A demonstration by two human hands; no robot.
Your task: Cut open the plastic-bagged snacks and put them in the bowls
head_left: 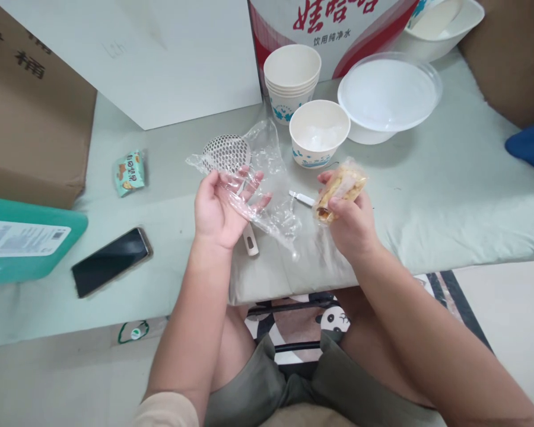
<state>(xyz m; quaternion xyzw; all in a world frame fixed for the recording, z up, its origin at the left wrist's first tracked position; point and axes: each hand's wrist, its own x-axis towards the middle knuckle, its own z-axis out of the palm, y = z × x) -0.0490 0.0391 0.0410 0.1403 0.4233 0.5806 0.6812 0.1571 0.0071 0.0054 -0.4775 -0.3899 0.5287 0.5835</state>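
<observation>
A light floor (507, 308) lies below the pale green, cloth-covered table (431, 213).

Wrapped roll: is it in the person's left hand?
No, the wrapped roll is held in the right hand, while the left hand has clear plastic at its fingers.

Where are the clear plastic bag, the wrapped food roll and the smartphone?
Clear plastic bag (278, 185): head view, on its crinkled film.
Wrapped food roll (345, 184): head view, middle of its side.
Smartphone (111, 263): head view, middle of its dark screen.

A crumpled, clear plastic bag (270, 155) spreads left of a tilted, film-wrapped, yellowish food roll (345, 185).
</observation>
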